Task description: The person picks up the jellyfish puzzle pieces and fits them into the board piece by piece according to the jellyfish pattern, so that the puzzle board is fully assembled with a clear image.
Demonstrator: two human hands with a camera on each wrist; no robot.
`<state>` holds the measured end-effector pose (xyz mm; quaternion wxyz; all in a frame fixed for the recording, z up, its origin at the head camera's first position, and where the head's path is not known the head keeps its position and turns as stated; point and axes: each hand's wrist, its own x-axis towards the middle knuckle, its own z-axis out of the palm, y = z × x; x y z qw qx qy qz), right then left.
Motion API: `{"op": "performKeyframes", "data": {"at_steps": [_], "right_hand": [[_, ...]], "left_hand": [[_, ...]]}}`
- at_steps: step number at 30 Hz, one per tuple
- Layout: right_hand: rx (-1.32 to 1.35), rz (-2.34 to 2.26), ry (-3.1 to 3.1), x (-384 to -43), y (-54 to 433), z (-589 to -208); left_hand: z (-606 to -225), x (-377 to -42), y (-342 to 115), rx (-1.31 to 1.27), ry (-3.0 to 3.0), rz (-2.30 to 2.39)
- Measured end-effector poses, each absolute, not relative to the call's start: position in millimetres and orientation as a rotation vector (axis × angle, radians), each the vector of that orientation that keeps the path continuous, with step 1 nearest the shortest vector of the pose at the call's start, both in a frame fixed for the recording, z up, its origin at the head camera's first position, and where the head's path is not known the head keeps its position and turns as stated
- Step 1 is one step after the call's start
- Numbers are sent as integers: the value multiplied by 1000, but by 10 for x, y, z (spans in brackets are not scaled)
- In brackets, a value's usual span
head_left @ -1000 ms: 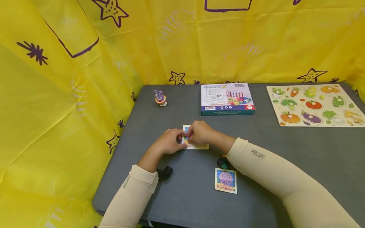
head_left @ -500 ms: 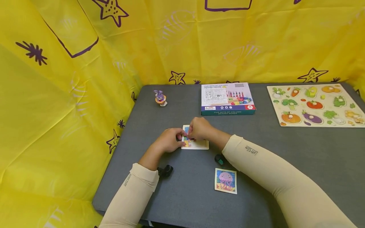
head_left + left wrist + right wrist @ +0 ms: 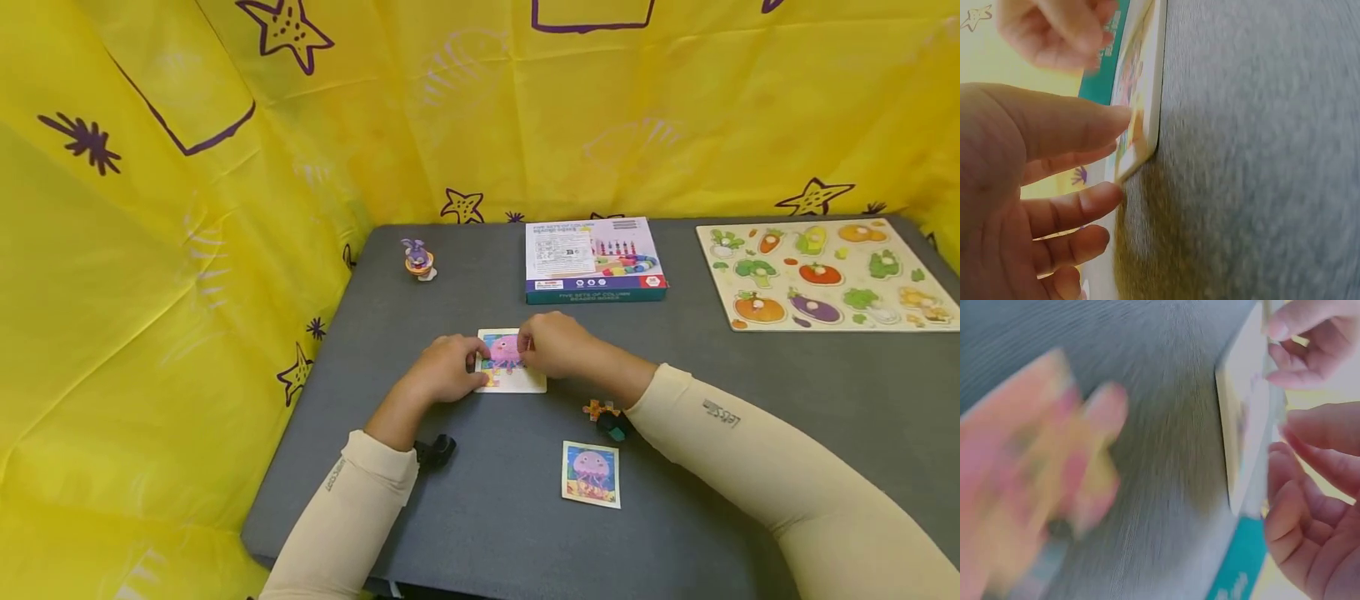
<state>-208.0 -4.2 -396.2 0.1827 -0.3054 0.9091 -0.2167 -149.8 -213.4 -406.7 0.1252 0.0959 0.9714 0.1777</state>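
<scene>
A pale puzzle board (image 3: 517,385) lies on the dark table, with pink jellyfish artwork (image 3: 504,350) in its upper part and bare board below. My left hand (image 3: 447,369) holds the board's left edge, its thumb and index finger at the corner. Over the board's upper right side is my right hand (image 3: 557,345), fingers loosely curled by the jellyfish. The right wrist view reveals no piece between its fingers. An orange puzzle piece (image 3: 597,409) lies below the right wrist, partly covered by the black wrist camera (image 3: 613,427).
A jellyfish picture card (image 3: 591,475) lies near the front. Behind the board are a bead-set box (image 3: 596,260) and a small purple rabbit figure (image 3: 418,257). A vegetable peg board (image 3: 825,275) lies at the right. Yellow cloth (image 3: 420,108) hangs behind the table.
My right hand has moved right from the middle of the board, uncovering pink jellyfish artwork. The orange piece has come into view under the right wrist. My left hand stays at the board's edge.
</scene>
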Motion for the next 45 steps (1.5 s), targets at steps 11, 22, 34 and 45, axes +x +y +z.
{"op": "performKeyframes", "data": {"at_steps": [11,22,34,45], "right_hand": [[-878,-384,2478,-1800,806,-3900],[-828,-430,2552,-1570,1011,-4054],[-877,-623,2604,-1675,586,-3940],[-931,-583,2578,-1870,-39,-4032]], "left_hand": [[-4079,-1501,-2028,441,2810,585],[-4101,-1526,-2026,458,2802,582],[-4098,-1522,-2049,428,2772,638],[-4128,-1549,-2103,415,2722,684]]}}
